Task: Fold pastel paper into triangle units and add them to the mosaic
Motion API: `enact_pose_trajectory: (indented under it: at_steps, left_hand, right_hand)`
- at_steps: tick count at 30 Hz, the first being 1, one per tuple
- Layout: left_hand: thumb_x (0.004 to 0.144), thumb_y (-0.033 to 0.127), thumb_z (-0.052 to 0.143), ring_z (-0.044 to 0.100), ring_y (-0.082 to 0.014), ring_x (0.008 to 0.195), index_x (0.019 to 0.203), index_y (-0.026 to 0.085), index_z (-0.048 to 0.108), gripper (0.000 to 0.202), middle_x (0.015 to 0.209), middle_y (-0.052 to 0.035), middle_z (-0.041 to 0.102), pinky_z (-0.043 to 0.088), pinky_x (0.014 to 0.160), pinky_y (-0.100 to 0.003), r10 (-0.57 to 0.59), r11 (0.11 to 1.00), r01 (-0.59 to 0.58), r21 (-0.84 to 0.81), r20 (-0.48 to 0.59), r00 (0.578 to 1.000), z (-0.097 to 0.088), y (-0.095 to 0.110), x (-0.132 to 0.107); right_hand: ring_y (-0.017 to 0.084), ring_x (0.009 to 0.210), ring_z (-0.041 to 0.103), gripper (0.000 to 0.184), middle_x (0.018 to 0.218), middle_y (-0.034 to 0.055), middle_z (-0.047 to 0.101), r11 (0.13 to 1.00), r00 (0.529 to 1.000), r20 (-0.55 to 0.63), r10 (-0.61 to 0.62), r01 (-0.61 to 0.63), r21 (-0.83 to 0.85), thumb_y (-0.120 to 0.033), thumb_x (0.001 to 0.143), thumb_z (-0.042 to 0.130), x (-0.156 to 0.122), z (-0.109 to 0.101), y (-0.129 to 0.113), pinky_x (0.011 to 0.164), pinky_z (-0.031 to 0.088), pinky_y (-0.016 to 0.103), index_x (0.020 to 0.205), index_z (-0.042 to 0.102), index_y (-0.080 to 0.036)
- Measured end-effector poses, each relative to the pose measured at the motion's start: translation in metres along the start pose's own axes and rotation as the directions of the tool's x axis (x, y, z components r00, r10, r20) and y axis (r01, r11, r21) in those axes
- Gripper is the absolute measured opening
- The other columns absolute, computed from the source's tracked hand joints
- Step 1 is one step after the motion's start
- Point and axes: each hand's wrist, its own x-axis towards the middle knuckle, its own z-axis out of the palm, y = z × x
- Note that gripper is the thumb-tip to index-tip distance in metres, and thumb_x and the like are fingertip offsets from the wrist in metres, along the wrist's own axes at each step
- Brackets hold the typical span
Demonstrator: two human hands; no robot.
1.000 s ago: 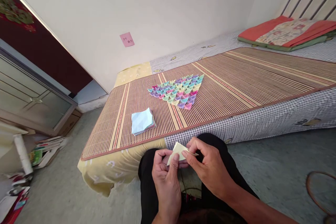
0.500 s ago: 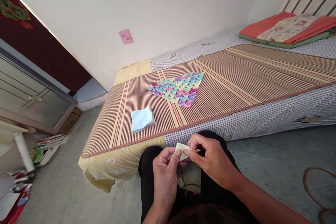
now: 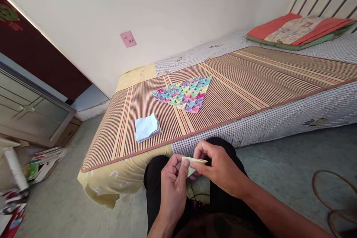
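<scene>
Both hands hold a small pale yellow piece of folded paper (image 3: 191, 171) over my lap. My left hand (image 3: 174, 182) pinches its left end between thumb and fingers. The thumb and fingers of my right hand (image 3: 216, 165) grip the right part, where the paper narrows to a point. Beyond my knees, a stack of square paper sheets (image 3: 147, 128) with a light blue one on top lies on the striped mat (image 3: 170, 134). To its right, many small folded paper pieces (image 3: 185, 95) in several colours form rows in a triangular layout.
The mat covers a bed with a checked sheet (image 3: 273, 141) and a yellow cloth (image 3: 125, 184) at its left end. Folded red and floral bedding (image 3: 298, 31) lies at the far right. A pink note (image 3: 128, 39) is on the wall. Papers (image 3: 46, 163) lie on the floor at left.
The yellow paper has tilted between my hands, with its upper part now folded over into a narrow point at right. Both hands keep hold of it. The view has shifted slightly.
</scene>
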Motion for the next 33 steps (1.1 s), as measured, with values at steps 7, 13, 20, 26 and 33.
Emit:
enact_pose_trajectory:
  at_steps: [7, 13, 20, 26, 33]
  left_hand:
    - [0.093, 0.049, 0.073, 0.068, -0.0181, 0.060, 0.084, 0.017, 0.065, 0.034, 0.067, -0.0041, 0.073, 0.053, 0.060, -0.027, -0.052, 0.988, 0.051, -0.143, -0.003, 0.999, 0.002, -0.011, -0.003]
    - [0.090, 0.044, 0.078, 0.064, -0.0143, 0.064, 0.084, 0.017, 0.066, 0.031, 0.070, -0.0011, 0.071, 0.050, 0.065, -0.023, -0.131, 0.957, 0.118, -0.264, -0.030, 0.991, 0.004, -0.021, 0.001]
    - [0.085, 0.041, 0.083, 0.050, -0.0109, 0.065, 0.076, 0.017, 0.063, 0.033, 0.068, 0.0030, 0.061, 0.041, 0.065, -0.020, -0.135, 0.931, 0.104, -0.350, -0.066, 0.989, 0.006, -0.021, 0.003]
    - [0.086, 0.041, 0.082, 0.044, -0.0101, 0.064, 0.074, 0.015, 0.066, 0.034, 0.066, 0.0024, 0.056, 0.036, 0.062, -0.021, -0.057, 0.991, 0.053, -0.122, -0.026, 0.998, 0.002, -0.018, -0.001]
    - [0.077, 0.043, 0.089, 0.044, -0.0111, 0.064, 0.066, 0.015, 0.065, 0.038, 0.063, 0.0024, 0.054, 0.039, 0.064, -0.022, -0.067, 0.960, 0.014, -0.279, -0.182, 0.981, 0.001, -0.024, 0.006]
  right_hand:
    - [0.015, 0.071, 0.060, 0.009, 0.075, -0.0022, 0.063, 0.989, 0.985, -0.106, -0.136, 0.129, -0.074, -0.025, 0.087, 0.070, 0.001, -0.009, 0.004, 0.066, 0.053, 0.027, 0.083, 0.062, -0.022]
    - [0.016, 0.070, 0.062, 0.015, 0.076, -0.0003, 0.067, 0.996, 0.985, -0.152, -0.085, 0.085, -0.007, -0.037, 0.093, 0.067, 0.005, -0.028, 0.016, 0.066, 0.052, 0.028, 0.092, 0.067, -0.022]
    - [0.012, 0.057, 0.043, 0.046, 0.059, -0.0044, 0.047, 0.996, 0.999, -0.032, -0.028, 0.030, 0.080, -0.053, 0.094, 0.065, 0.008, -0.007, 0.022, 0.055, 0.036, 0.027, 0.064, 0.051, -0.021]
    - [0.012, 0.059, 0.037, 0.049, 0.061, -0.0053, 0.039, 0.994, 0.997, -0.071, -0.042, 0.049, 0.099, -0.051, 0.092, 0.067, 0.015, -0.001, 0.016, 0.056, 0.032, 0.027, 0.061, 0.045, -0.021]
    - [0.012, 0.057, 0.045, 0.048, 0.057, -0.0030, 0.051, 0.996, 0.993, 0.121, 0.009, -0.019, 0.082, -0.051, 0.093, 0.067, 0.006, 0.004, 0.024, 0.057, 0.035, 0.027, 0.061, 0.051, -0.020]
